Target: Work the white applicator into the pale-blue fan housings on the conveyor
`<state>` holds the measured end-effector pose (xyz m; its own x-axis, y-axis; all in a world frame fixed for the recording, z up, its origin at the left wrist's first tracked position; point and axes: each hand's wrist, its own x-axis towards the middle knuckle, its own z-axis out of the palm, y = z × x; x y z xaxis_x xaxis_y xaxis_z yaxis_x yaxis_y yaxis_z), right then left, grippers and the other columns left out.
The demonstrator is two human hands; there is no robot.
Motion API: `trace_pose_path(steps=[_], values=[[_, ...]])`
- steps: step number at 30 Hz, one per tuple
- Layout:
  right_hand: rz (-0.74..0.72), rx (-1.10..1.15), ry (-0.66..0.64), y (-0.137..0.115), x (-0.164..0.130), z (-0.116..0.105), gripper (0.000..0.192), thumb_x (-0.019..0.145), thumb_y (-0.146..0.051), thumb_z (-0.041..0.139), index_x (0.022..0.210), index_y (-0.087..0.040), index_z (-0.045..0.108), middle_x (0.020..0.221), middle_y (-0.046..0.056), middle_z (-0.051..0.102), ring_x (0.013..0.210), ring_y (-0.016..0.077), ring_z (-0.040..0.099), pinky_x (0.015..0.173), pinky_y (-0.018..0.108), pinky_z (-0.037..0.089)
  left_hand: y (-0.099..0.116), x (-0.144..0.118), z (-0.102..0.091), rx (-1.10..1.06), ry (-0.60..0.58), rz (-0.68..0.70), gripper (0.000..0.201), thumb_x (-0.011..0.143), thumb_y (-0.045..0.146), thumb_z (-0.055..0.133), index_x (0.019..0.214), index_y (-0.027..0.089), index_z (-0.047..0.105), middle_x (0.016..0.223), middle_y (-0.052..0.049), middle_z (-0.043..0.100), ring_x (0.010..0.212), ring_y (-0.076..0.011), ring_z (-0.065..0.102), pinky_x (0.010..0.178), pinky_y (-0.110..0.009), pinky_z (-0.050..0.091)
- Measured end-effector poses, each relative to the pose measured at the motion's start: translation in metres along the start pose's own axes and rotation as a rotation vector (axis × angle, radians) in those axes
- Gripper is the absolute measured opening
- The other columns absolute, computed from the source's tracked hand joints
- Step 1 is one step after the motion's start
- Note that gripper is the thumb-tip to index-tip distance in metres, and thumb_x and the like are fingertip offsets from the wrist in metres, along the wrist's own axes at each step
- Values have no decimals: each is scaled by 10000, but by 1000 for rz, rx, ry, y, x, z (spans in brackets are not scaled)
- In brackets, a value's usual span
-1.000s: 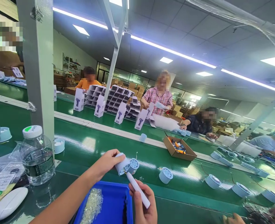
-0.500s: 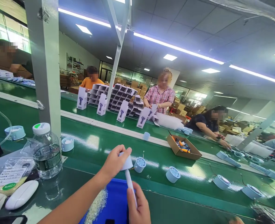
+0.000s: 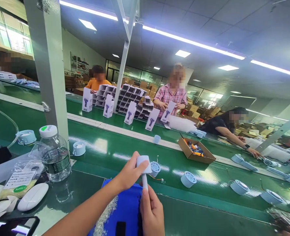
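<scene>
Over the blue tray (image 3: 129,209), my left hand (image 3: 129,175) is closed around a pale-blue round fan housing (image 3: 143,163), thumb on its side. A slim pale stick (image 3: 145,182) runs down from the housing. My right hand (image 3: 153,208) is closed on the stick's lower part, which its fingers partly hide. Whether stick and housing are one piece, I cannot tell. Just beyond my left hand stands another round fan housing (image 3: 155,169) with a thin wire. Small clear bits (image 3: 107,214) lie along the tray's left side.
More fan housings (image 3: 188,179) sit on the green conveyor (image 3: 105,157). A cardboard box (image 3: 196,154) holds orange and black items. At left stand a water bottle (image 3: 55,157), a white case (image 3: 33,196) and a phone (image 3: 12,226). Co-workers handle printed cartons (image 3: 152,119) across the line.
Both hands, with housing and stick, appear slightly further right, as the view has shifted. Across the line, a co-worker's carton has been raised upright. Another co-worker's arm reaches further right.
</scene>
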<state>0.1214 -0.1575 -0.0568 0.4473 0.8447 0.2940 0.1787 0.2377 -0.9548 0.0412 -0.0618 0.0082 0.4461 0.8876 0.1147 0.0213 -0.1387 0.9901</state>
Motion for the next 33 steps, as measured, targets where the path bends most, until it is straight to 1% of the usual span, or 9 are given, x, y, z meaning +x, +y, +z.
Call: trace_pose_path(steps=[3, 5, 8, 11, 14, 18, 22, 28, 33], values=[[4, -31, -47, 0, 1, -6, 368, 830, -442, 527, 1005, -159, 682, 625, 11, 596, 581, 159, 548, 493, 223, 438, -5, 9, -15, 52, -74, -15, 363, 766, 541, 492, 789, 228, 310, 713, 36, 452, 641, -119, 463, 595, -258, 380], [60, -38, -66, 2, 0, -7, 362, 844, -423, 508, 1062, -162, 632, 579, -18, 545, 496, 127, 477, 440, 207, 391, -8, 17, -29, 106, 20, -25, 421, 732, 556, 530, 849, 235, 283, 760, 26, 475, 632, -127, 493, 569, -262, 390], [127, -36, -73, 6, -1, -4, 265, 841, -418, 510, 934, -182, 585, 493, -84, 374, 413, 91, 330, 388, 189, 297, -15, 26, -54, 366, 189, 21, 523, 656, 542, 619, 936, 232, 305, 819, 10, 477, 659, -149, 511, 592, -283, 407], [95, -32, -70, 6, 0, 0, 204, 795, -392, 588, 822, -191, 568, 592, -52, 466, 498, 103, 431, 473, 195, 379, -32, 32, -70, 688, 159, 73, 431, 667, 458, 628, 974, 225, 436, 879, -22, 487, 801, -201, 517, 724, -339, 417], [67, 21, -155, 8, 0, 4, 201, 823, -389, 557, 868, -193, 572, 725, -1, 568, 598, 136, 535, 568, 232, 454, -53, 33, -72, 906, 65, 89, 326, 668, 303, 628, 984, 241, 578, 1060, -71, 485, 1008, -263, 462, 866, -400, 374], [32, -17, -249, 13, 0, 6, 190, 882, -380, 476, 873, -203, 546, 750, 6, 566, 636, 147, 558, 607, 246, 464, -63, 35, -68, 914, -62, 66, 407, 703, 281, 588, 1110, 278, 588, 1230, -62, 480, 1154, -284, 385, 927, -437, 347], [30, -42, -279, 16, -1, 6, 193, 894, -385, 453, 877, -211, 534, 755, 8, 563, 656, 154, 555, 631, 256, 462, -48, 40, -84, 898, 114, 114, 367, 790, 389, 483, 1117, 263, 594, 1226, -56, 511, 1165, -263, 386, 959, -421, 339], [43, -86, -294, 16, -3, 6, 207, 899, -402, 432, 877, -214, 515, 749, 7, 564, 659, 157, 546, 632, 257, 448, -48, 40, -124, 1178, 482, -202, 408, 749, 336, 528, 1141, 245, 597, 1363, -132, 350, 1275, -368, 246, 975, -513, 279], [-47, -227, -282, 8, 0, 1, 228, 888, -382, 460, 735, -214, 478, 641, -32, 485, 574, 130, 461, 559, 227, 390, -62, 34, -140, 1165, 441, -498, 385, 741, 253, 528, 1118, 235, 603, 1326, -162, 335, 1212, -409, 303, 864, -532, 367]])
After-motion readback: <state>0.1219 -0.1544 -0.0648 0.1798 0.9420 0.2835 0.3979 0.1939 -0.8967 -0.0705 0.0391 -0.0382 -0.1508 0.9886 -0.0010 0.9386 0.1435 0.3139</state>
